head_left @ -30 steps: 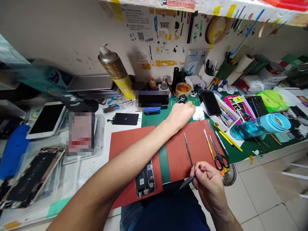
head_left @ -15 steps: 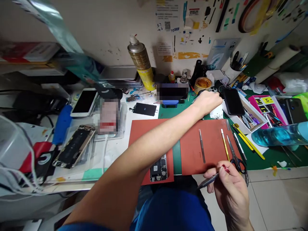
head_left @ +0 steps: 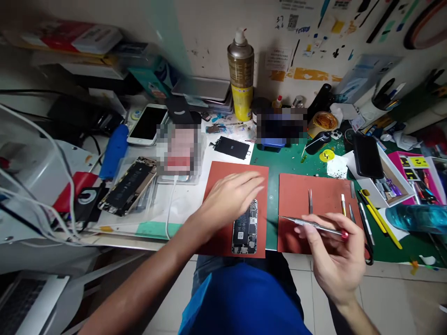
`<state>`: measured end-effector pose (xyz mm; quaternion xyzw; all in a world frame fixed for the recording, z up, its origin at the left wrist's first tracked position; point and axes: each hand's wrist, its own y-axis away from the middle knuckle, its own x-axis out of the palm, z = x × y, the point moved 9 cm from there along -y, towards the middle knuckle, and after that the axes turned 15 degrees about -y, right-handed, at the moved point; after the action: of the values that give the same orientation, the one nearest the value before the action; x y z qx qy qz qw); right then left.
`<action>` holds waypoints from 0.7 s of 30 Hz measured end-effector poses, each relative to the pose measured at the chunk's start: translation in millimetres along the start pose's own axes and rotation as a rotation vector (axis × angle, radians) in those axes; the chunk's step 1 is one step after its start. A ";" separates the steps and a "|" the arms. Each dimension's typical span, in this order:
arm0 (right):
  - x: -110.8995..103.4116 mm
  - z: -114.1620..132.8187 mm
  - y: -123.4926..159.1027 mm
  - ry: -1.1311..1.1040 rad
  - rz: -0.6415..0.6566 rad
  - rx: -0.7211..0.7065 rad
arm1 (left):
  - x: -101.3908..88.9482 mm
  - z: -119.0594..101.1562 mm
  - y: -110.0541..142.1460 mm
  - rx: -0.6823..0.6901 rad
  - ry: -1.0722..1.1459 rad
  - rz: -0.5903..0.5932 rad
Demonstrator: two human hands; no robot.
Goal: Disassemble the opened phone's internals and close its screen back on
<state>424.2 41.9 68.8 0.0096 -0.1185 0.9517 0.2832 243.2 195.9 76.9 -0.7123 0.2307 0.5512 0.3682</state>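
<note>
An opened phone (head_left: 240, 236), its battery and circuit board showing, lies on the left reddish-brown mat (head_left: 223, 170). My left hand (head_left: 233, 197) is over its upper end and hides that part. The fingers of that hand are stretched out to the right, and nothing shows in them. In my right hand (head_left: 335, 256) is a slim precision screwdriver (head_left: 314, 224) with a red end cap. It lies nearly level, tip pointing left. Behind the screwdriver, tweezers (head_left: 310, 202) rest on the right mat (head_left: 296, 184).
A black screen part (head_left: 232, 147) lies behind the left mat. Another opened phone (head_left: 128, 187) is at left. A spray can (head_left: 240, 77) stands at the back. Yellow tools (head_left: 382, 221), a white box (head_left: 394, 195) and a blue-tinted bottle (head_left: 415, 218) are on the right.
My left hand has come back from the far right of the bench to the opened phone. My right hand has risen, and the screwdriver's tip has swung up to level. The view has shifted left.
</note>
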 end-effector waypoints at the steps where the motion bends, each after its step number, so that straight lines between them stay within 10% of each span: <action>1: 11.2 1.2 -3.7 0.074 0.061 -0.059 | 1.7 5.2 27.3 -0.035 0.001 -0.025; 7: 72.7 -4.5 -20.8 0.368 0.375 -0.276 | 23.6 -7.5 118.2 -0.084 0.094 -0.007; 21: 94.1 -12.2 -29.8 0.528 0.435 -0.299 | 32.3 -7.5 123.4 -0.128 0.031 -0.044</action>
<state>361.9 119.4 71.6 -0.3029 -0.1784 0.9315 0.0932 166.4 115.8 13.6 -0.7476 0.1851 0.5455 0.3304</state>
